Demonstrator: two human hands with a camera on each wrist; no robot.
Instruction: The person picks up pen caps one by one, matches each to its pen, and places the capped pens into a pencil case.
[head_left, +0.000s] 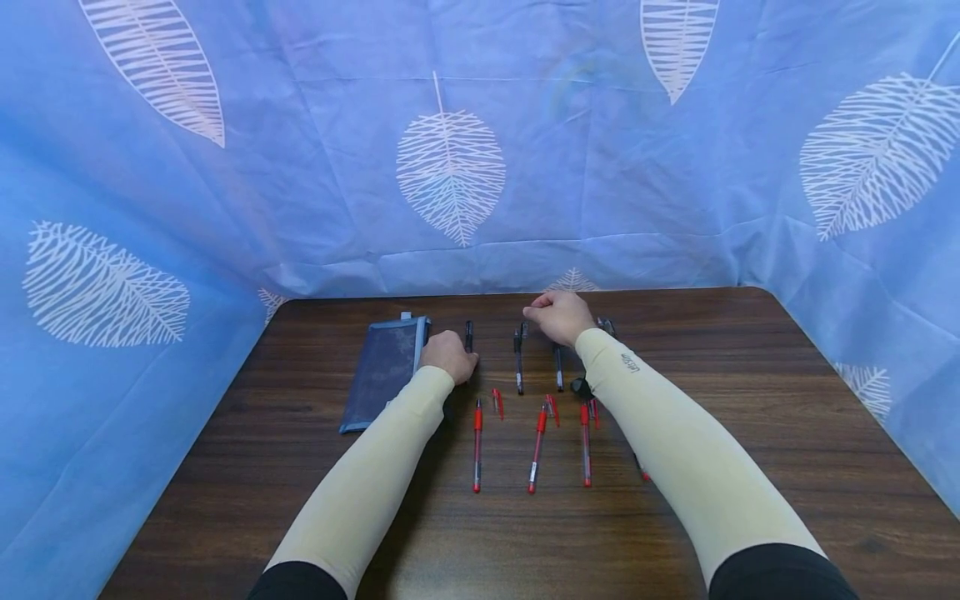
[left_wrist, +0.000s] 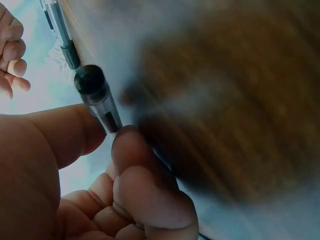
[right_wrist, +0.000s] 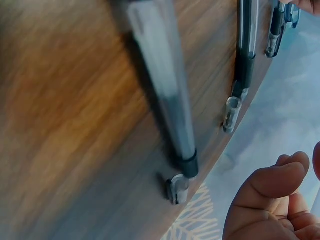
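While the left hand (head_left: 450, 357) pinches a clear, black-ended pen piece (left_wrist: 101, 100) between thumb and finger, the right hand (head_left: 561, 317), between two and three o'clock from it, hangs near the far edge of a brown table (head_left: 750, 375), fingers loosely bent, nothing visible in them. From the left hand, black pens (head_left: 518, 362) lie around three o'clock, red pens (head_left: 536, 450) and red caps (head_left: 498, 403) around four to five, a dark, blue-edged pouch (head_left: 382, 367) at nine.

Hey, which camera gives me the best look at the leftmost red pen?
The head view: the leftmost red pen lies there in full on the table, nothing covering it. The left wrist and right wrist views show none of it.
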